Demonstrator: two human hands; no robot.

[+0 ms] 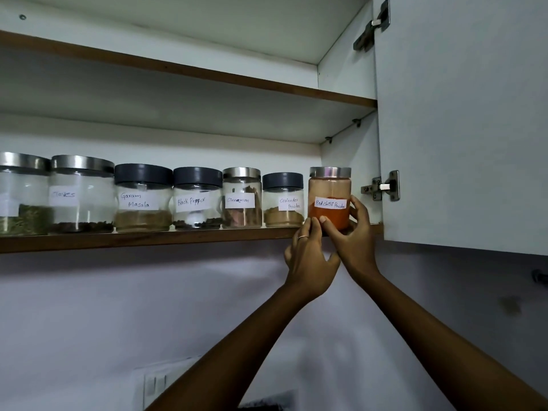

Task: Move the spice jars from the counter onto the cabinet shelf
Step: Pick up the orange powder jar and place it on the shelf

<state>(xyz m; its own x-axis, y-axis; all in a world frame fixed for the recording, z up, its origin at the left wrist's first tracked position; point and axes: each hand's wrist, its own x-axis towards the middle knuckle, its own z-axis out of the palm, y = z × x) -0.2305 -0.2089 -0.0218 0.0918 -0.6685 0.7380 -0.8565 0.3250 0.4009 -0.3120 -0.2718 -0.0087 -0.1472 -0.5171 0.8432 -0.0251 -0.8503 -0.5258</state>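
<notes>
Red chilli powder jar (pixel 329 200) stands upright on the cabinet shelf (pixel 148 239), long axis vertical, label facing me, at the right end of the row just beside the coriander jar (pixel 283 200). My right hand (pixel 354 232) has its grip curled round it; my left hand (pixel 308 256) touches its base with loose fingers, holding nothing, I think. Seven jars are shelved; the table is out of view, so I can't tell what remains.
</notes>
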